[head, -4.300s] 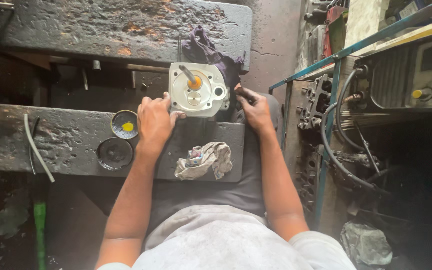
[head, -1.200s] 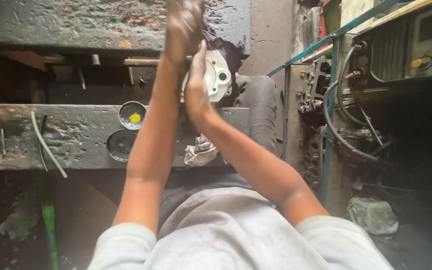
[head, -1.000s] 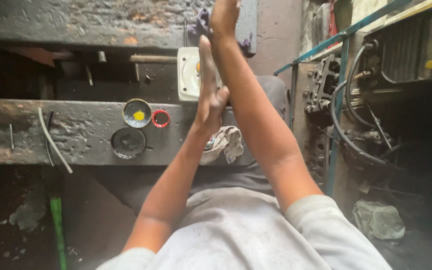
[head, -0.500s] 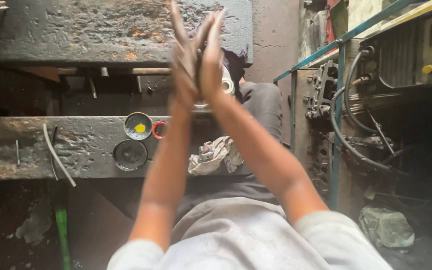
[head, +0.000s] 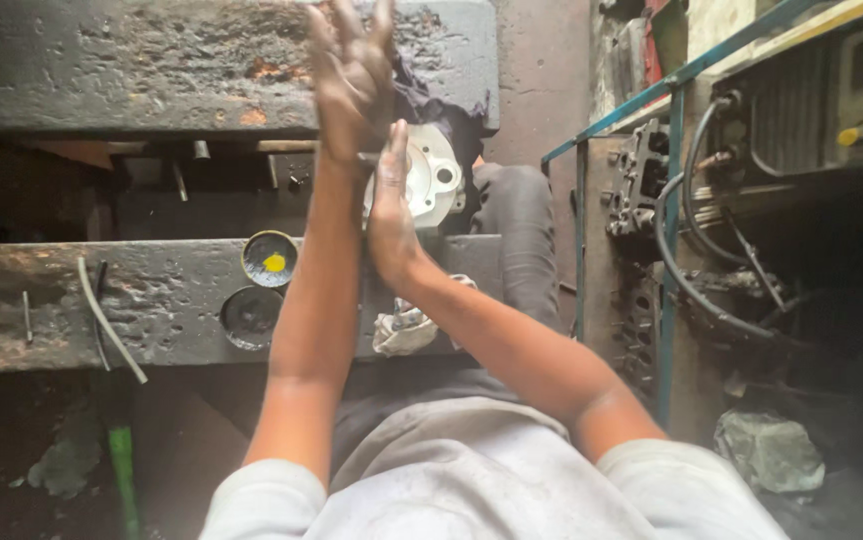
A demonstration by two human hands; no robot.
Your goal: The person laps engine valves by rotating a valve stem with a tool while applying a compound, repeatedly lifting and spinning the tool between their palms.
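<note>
1. The left hand (head: 351,75) is raised in front of the camera, its fingers (head: 326,40) stretched out and slightly spread, holding nothing.
2. The right hand (head: 389,215) stands edge-on just below and to the right of it, fingers straight and pressed together, its palm against the left wrist and forearm. It grips nothing either.
3. Behind both hands a pale metal housing (head: 436,180) with round holes lies flat at the far edge of the lower desk slab; the hands cover its left part and are above it, not on it.
4. A crumpled dirty rag (head: 403,330) lies on the near part of the same desk (head: 51,300), under the right forearm.
5. Left of the left forearm sit two small round tins. The farther tin (head: 270,258) is open and holds a dark paste with a yellow blob in the middle.
6. The nearer round piece (head: 250,315) just beside it is dark all over; whether it is a lid or a second tin with something in it cannot be told.
7. A bent grey tube (head: 106,320) lies farther left on the desk.
8. At right stands a blue metal frame (head: 673,250) with black hoses (head: 691,290) and a machine.
</note>
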